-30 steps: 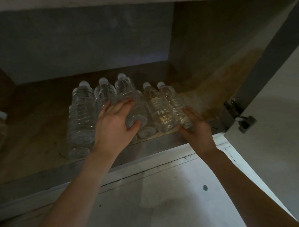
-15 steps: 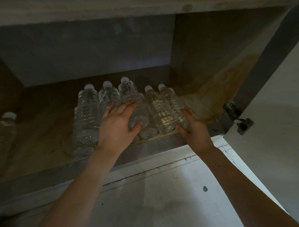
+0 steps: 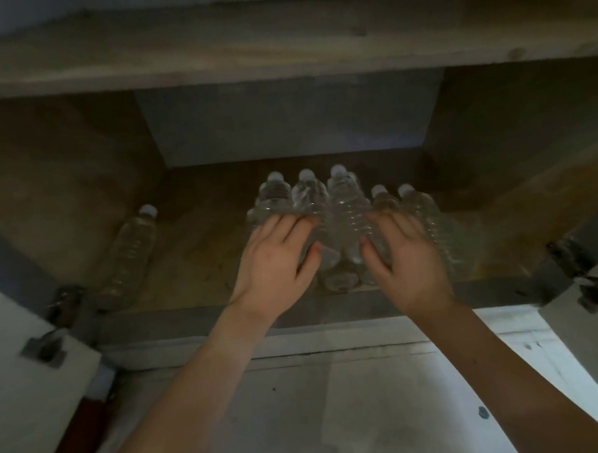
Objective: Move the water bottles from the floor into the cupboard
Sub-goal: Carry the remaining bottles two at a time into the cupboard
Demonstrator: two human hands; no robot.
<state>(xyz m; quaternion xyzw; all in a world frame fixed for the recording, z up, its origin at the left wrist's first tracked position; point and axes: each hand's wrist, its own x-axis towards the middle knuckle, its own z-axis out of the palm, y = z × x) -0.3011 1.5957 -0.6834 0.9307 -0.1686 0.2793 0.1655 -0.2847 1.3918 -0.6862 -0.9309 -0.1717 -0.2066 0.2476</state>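
Several clear water bottles (image 3: 343, 204) with white caps lie side by side on the cupboard's wooden bottom shelf (image 3: 196, 251), caps pointing inward. My left hand (image 3: 278, 258) rests flat on the left bottles of the row, fingers spread. On the right bottles lies my right hand (image 3: 400, 256), also flat with straight fingers. One more bottle (image 3: 131, 254) lies alone at the shelf's left side, apart from the group.
The cupboard doors stand open: left door (image 3: 30, 392) and right door (image 3: 589, 319), each with metal hinges. An upper shelf board (image 3: 282, 38) overhangs the opening. Pale floor (image 3: 333, 413) lies below my arms, with a dark reddish object (image 3: 84, 431) at lower left.
The view has swung right, bringing the left door and lone bottle into sight. My right hand moved from the row's right end onto the tops of the bottles; my left hand shifted onto the left bottles.
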